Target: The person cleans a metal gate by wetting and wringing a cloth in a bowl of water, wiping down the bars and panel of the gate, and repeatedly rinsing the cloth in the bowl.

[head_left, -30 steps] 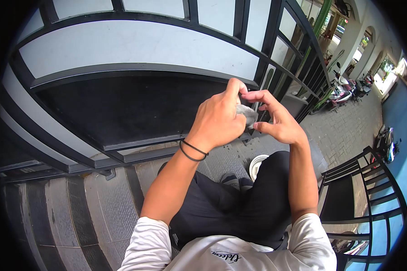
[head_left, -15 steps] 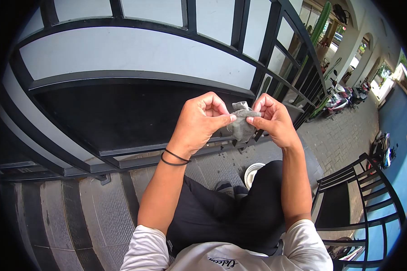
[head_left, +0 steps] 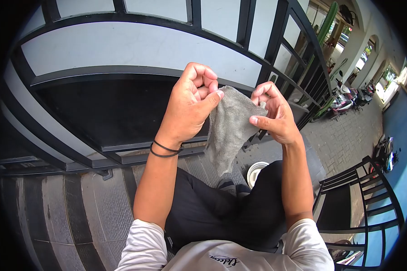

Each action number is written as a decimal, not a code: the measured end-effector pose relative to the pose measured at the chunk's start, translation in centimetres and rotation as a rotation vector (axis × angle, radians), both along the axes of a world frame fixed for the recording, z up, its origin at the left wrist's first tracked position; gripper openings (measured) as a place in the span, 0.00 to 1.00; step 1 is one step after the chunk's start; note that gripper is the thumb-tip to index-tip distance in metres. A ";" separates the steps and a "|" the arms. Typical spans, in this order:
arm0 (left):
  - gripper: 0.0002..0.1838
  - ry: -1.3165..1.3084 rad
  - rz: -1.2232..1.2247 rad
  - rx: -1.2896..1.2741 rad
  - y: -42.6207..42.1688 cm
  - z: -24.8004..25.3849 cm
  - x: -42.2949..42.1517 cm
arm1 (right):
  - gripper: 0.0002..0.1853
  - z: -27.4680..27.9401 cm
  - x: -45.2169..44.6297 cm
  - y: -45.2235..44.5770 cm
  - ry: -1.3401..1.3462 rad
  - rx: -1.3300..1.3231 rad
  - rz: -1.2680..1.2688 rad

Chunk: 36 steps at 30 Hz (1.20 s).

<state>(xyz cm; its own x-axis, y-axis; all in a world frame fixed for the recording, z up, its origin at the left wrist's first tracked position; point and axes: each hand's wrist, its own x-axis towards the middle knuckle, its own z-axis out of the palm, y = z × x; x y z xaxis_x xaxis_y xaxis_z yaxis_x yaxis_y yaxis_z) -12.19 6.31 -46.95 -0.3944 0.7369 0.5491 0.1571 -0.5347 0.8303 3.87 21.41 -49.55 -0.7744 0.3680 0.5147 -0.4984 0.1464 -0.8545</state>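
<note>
A damp-looking grey cloth hangs spread out in front of the black railing, its lower corner pointing down above my feet. My left hand pinches its upper left corner between thumb and fingers. At the upper right edge, my right hand has the cloth between its thumb and curled fingers, more loosely. Part of that grip is hidden behind the cloth. Below and to the right, a white bucket stands by my knee, partly covered by my leg.
A black metal railing with pale and dark panels curves close in front. Ribbed grey steps run along the left. Another black railing stands at the right. Motorcycles are parked on the paving beyond, near a blue wall.
The bunched cloth has opened out into a hanging sheet. My left hand has risen and shifted slightly left with its corner; my right hand has risen slightly.
</note>
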 end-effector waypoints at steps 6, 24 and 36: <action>0.15 0.168 0.160 -0.140 -1.8 -2.4 -1.4 | 0.09 0.4 -0.2 -0.2 -0.627 0.461 -0.110; 0.09 1.489 1.427 -0.503 -2.0 6.1 -9.7 | 0.44 -1.1 -17.4 -10.8 0.145 0.897 -0.736; 0.30 1.416 1.440 -0.923 -7.7 9.7 -12.4 | 0.33 -8.8 -11.3 6.7 -0.274 0.730 -0.800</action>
